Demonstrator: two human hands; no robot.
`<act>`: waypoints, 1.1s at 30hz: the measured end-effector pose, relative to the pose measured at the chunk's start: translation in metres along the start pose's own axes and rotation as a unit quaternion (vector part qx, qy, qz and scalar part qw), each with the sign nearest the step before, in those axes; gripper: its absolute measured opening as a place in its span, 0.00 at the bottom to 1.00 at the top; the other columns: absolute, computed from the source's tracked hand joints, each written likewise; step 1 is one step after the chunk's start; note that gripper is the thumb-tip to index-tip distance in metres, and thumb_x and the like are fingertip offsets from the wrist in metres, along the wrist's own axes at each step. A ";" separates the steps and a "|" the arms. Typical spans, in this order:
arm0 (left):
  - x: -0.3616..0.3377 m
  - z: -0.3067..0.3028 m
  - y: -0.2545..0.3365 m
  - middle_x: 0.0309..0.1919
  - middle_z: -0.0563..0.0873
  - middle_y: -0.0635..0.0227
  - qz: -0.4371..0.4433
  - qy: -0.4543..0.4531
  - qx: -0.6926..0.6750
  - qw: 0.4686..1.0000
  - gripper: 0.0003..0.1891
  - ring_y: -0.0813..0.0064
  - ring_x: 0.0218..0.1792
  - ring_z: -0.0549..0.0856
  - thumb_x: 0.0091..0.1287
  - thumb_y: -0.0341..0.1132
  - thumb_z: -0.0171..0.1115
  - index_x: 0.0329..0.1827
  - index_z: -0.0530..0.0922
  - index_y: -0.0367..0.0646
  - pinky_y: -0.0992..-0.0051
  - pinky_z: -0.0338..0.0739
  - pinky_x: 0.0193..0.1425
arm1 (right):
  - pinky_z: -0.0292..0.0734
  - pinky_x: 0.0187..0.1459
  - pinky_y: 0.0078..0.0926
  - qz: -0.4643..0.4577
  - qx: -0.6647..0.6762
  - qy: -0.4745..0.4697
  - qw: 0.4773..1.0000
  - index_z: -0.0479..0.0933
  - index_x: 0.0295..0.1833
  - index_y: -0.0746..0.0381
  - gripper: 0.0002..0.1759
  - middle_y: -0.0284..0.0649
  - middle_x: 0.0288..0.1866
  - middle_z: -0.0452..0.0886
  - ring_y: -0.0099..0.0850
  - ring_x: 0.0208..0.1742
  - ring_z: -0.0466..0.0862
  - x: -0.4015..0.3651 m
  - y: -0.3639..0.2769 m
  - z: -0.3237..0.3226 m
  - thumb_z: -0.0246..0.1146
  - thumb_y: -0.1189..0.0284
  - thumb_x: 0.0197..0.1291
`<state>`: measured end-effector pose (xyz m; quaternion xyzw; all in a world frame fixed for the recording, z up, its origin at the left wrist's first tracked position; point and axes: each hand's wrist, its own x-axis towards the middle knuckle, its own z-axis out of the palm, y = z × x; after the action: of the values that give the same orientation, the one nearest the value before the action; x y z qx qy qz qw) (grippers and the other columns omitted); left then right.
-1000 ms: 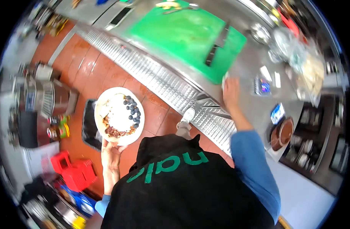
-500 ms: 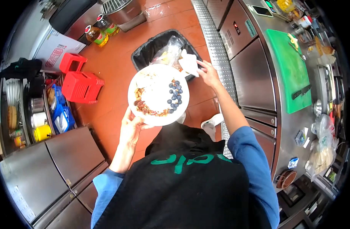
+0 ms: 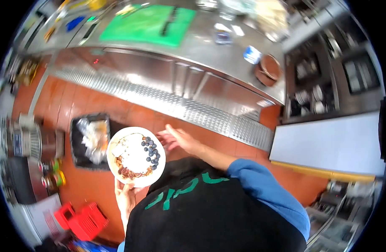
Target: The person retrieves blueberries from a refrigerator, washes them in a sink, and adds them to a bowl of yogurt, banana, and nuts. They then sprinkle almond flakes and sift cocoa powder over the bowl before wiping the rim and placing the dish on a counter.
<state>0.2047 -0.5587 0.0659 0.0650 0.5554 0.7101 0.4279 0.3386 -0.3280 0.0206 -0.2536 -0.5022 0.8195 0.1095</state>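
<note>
My left hand [image 3: 125, 196] grips the lower rim of a white bowl [image 3: 136, 157], in front of my apron. In the bowl lie a white creamy food, a curved row of blueberries [image 3: 151, 152] on the right, and nuts [image 3: 132, 172] along the lower left. Just right of the bowl, my right hand [image 3: 176, 139] has its fingers apart and holds nothing. Left of the bowl, a black bin [image 3: 77, 145] on the red tile floor contains crumpled white and clear waste [image 3: 94, 140].
A steel counter [image 3: 201, 54] runs across the top, bearing a green cutting board [image 3: 149, 25] with a black knife [image 3: 170, 21] and a brown round container [image 3: 268, 70]. Red plastic stools [image 3: 88, 220] stand lower left. A white-topped surface [image 3: 327, 145] is at right.
The view has turned toward the counter. The white paper that was in my right hand is out of it, and that hand is now beside the bowl. My left hand still holds the bowl.
</note>
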 end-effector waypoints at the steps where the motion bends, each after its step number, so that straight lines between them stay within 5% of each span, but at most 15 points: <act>1: -0.029 0.014 -0.010 0.54 0.75 0.56 -0.023 -0.019 0.004 1.000 0.32 0.62 0.46 0.82 0.54 0.16 0.50 0.66 0.59 0.38 0.69 0.85 0.39 | 0.76 0.43 0.23 -0.013 -0.004 0.025 1.000 0.73 0.55 0.65 0.33 0.39 0.45 0.80 0.25 0.44 0.79 -0.053 0.010 -0.020 0.39 0.47 0.68; 5: -0.121 0.122 -0.020 0.52 0.76 0.54 -0.116 -0.047 -0.004 0.992 0.32 0.60 0.45 0.83 0.54 0.18 0.50 0.65 0.60 0.39 0.66 0.85 0.40 | 0.77 0.41 0.24 0.024 -0.014 0.140 0.990 0.74 0.55 0.63 0.30 0.39 0.45 0.80 0.26 0.43 0.80 -0.264 0.013 -0.136 0.42 0.49 0.68; 9: -0.171 0.238 -0.037 0.53 0.76 0.52 -0.176 -0.077 -0.024 0.981 0.31 0.57 0.46 0.82 0.55 0.17 0.49 0.65 0.60 0.41 0.60 0.85 0.41 | 0.76 0.36 0.21 0.048 -0.062 0.186 0.979 0.75 0.54 0.63 0.23 0.37 0.42 0.81 0.23 0.39 0.79 -0.392 -0.036 -0.233 0.47 0.57 0.68; 10: -0.043 0.246 0.024 0.53 0.75 0.52 -0.230 -0.026 -0.029 0.972 0.32 0.55 0.47 0.82 0.54 0.17 0.49 0.66 0.60 0.42 0.60 0.86 0.40 | 0.76 0.36 0.21 0.117 -0.048 0.176 0.976 0.75 0.54 0.63 0.23 0.37 0.42 0.81 0.23 0.39 0.79 -0.253 -0.096 -0.249 0.47 0.57 0.68; 11: -0.007 0.241 0.035 0.53 0.75 0.52 -0.221 -0.023 -0.028 0.975 0.32 0.55 0.47 0.82 0.54 0.17 0.49 0.66 0.60 0.42 0.60 0.86 0.40 | 0.75 0.34 0.20 0.044 -0.105 0.176 0.978 0.75 0.53 0.62 0.20 0.36 0.41 0.80 0.21 0.38 0.78 -0.195 -0.112 -0.261 0.49 0.59 0.67; 14: 0.008 0.245 0.040 0.53 0.75 0.51 -0.203 -0.014 -0.027 0.979 0.32 0.53 0.47 0.82 0.54 0.16 0.47 0.66 0.60 0.42 0.60 0.86 0.39 | 0.72 0.30 0.16 -0.111 -0.241 0.218 0.939 0.76 0.53 0.62 0.17 0.33 0.39 0.80 0.17 0.37 0.77 -0.115 -0.193 -0.278 0.52 0.63 0.66; 16: 0.016 0.249 0.029 0.54 0.75 0.51 -0.168 -0.014 0.017 0.986 0.33 0.52 0.47 0.82 0.53 0.15 0.46 0.66 0.60 0.42 0.60 0.86 0.38 | 0.72 0.30 0.15 -0.113 -0.269 0.229 0.929 0.75 0.54 0.60 0.17 0.33 0.39 0.80 0.18 0.36 0.77 -0.048 -0.227 -0.319 0.53 0.63 0.66; 18: 0.012 0.230 0.025 0.53 0.75 0.52 -0.141 0.027 0.027 0.989 0.33 0.55 0.45 0.82 0.52 0.15 0.44 0.66 0.60 0.41 0.62 0.87 0.35 | 0.73 0.37 0.21 -0.077 -0.153 0.198 0.965 0.73 0.57 0.56 0.21 0.36 0.45 0.79 0.23 0.42 0.77 0.045 -0.233 -0.334 0.55 0.58 0.64; 24: 0.034 0.284 0.029 0.54 0.74 0.55 -0.103 0.137 -0.018 0.985 0.34 0.61 0.47 0.81 0.52 0.14 0.46 0.67 0.58 0.41 0.66 0.87 0.35 | 0.69 0.49 0.33 0.066 -0.031 0.330 0.941 0.70 0.61 0.50 0.28 0.41 0.57 0.73 0.32 0.56 0.71 0.220 -0.247 -0.401 0.55 0.48 0.60; 26: 0.043 0.280 0.026 0.54 0.74 0.55 -0.086 0.161 -0.009 0.983 0.35 0.59 0.47 0.81 0.51 0.14 0.48 0.66 0.59 0.40 0.65 0.87 0.33 | 0.70 0.45 0.31 0.112 -0.002 0.335 0.936 0.74 0.56 0.48 0.24 0.40 0.48 0.78 0.30 0.48 0.75 0.257 -0.245 -0.421 0.55 0.48 0.60; 27: 0.045 0.284 0.026 0.54 0.74 0.54 -0.079 0.173 -0.010 0.982 0.35 0.58 0.47 0.81 0.50 0.15 0.49 0.66 0.59 0.40 0.65 0.87 0.32 | 0.70 0.39 0.26 0.097 0.038 0.294 0.950 0.79 0.47 0.52 0.18 0.36 0.36 0.80 0.27 0.37 0.78 0.299 -0.219 -0.450 0.59 0.53 0.58; 28: 0.044 0.291 0.026 0.54 0.74 0.53 -0.073 0.185 -0.013 0.980 0.36 0.57 0.47 0.81 0.50 0.15 0.51 0.66 0.59 0.40 0.64 0.87 0.31 | 0.70 0.39 0.26 0.100 0.040 0.287 0.952 0.79 0.47 0.52 0.18 0.36 0.36 0.80 0.27 0.37 0.78 0.320 -0.220 -0.458 0.59 0.53 0.58; 30: 0.045 0.306 0.024 0.53 0.74 0.51 -0.050 0.195 -0.012 0.979 0.36 0.56 0.45 0.82 0.48 0.16 0.51 0.67 0.58 0.39 0.64 0.87 0.30 | 0.69 0.32 0.22 0.036 -0.014 0.360 0.932 0.81 0.38 0.56 0.09 0.33 0.27 0.79 0.23 0.29 0.77 0.342 -0.218 -0.464 0.62 0.64 0.56; 31: 0.122 0.329 0.053 0.53 0.74 0.51 -0.038 0.199 0.008 0.979 0.36 0.56 0.44 0.83 0.49 0.17 0.50 0.67 0.58 0.40 0.64 0.87 0.29 | 0.70 0.31 0.22 -0.027 0.024 0.345 0.938 0.81 0.37 0.58 0.08 0.33 0.27 0.79 0.22 0.30 0.77 0.403 -0.269 -0.473 0.63 0.67 0.54; 33: 0.120 0.368 0.043 0.53 0.75 0.50 -0.033 0.204 0.044 0.977 0.36 0.56 0.43 0.83 0.49 0.18 0.47 0.67 0.58 0.41 0.66 0.86 0.28 | 0.71 0.31 0.22 -0.136 0.027 0.275 0.951 0.80 0.35 0.62 0.06 0.35 0.29 0.79 0.22 0.31 0.77 0.326 -0.344 -0.470 0.64 0.72 0.52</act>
<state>0.3155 -0.2084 0.1943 -0.0812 0.6634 0.6687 0.3259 0.2835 0.3372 0.0509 -0.3955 -0.4596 0.7085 0.3612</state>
